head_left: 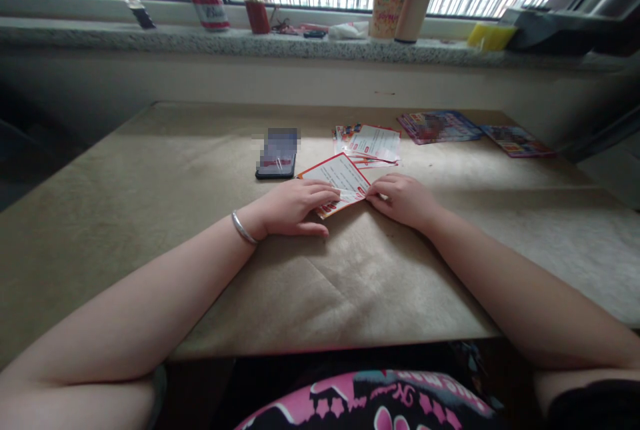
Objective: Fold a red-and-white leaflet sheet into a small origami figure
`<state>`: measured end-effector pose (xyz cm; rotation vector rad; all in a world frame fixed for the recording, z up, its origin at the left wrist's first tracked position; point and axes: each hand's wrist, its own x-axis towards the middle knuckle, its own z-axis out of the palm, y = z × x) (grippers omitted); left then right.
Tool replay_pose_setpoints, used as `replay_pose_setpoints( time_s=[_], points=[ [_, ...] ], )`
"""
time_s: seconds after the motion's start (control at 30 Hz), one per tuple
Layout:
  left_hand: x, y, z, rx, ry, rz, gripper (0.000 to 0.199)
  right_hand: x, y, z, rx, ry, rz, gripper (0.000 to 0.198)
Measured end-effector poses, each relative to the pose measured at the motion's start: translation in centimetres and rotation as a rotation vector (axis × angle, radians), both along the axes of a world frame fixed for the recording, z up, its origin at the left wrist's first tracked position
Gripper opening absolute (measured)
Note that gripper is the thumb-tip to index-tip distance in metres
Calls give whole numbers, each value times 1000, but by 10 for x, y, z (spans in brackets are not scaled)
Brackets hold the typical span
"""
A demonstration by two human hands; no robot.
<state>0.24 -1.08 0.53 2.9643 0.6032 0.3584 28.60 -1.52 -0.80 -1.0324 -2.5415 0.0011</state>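
Note:
A white printed leaflet (336, 173) with a red border lies at an angle on the table. My left hand (297, 205), a silver bangle at its wrist, rests flat across the leaflet's near left part with fingers stretched and thumb apart. At the leaflet's right corner, my right hand (404, 198) pinches the edge between thumb and fingers. A strip along the near edge looks folded over, partly hidden under my left fingers. Just beyond it is a loose pile of similar leaflets (375, 141). A dark phone (278, 155) lies beyond my left hand.
Two stacks of colourful printed sheets, a larger stack (440, 127) and a smaller stack (517, 141), lie at the far right of the table (125, 217). On the granite windowsill (300, 48) stand a pink can (207, 0), a red holder (257, 15) and a paper cup (390, 0).

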Motion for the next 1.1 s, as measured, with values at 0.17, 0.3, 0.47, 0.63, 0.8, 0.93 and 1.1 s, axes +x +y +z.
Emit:
replay_pose_setpoints(
  time_s=[0.17,0.3,0.47,0.63,0.8,0.93,1.1],
  points=[
    [1,0,-2,12,-67,36,32,-1,-1,-1,-4,-1,6,16],
    [2,-2,-5,-11,-132,131,33,-3,0,-1,-10,16,61,17],
    [3,-1,-10,-72,-188,343,26,-5,1,-1,-6,18,93,17],
    [4,1,-11,-107,-224,355,19,-4,0,-2,7,17,83,14],
    [5,3,-11,-46,-237,319,21,-6,-4,-1,35,-11,38,13],
    [7,3,-13,5,-235,347,21,-7,-5,-1,27,-2,15,15],
    [11,0,-12,26,-218,390,18,-8,-5,-1,15,32,112,20]
  ],
)
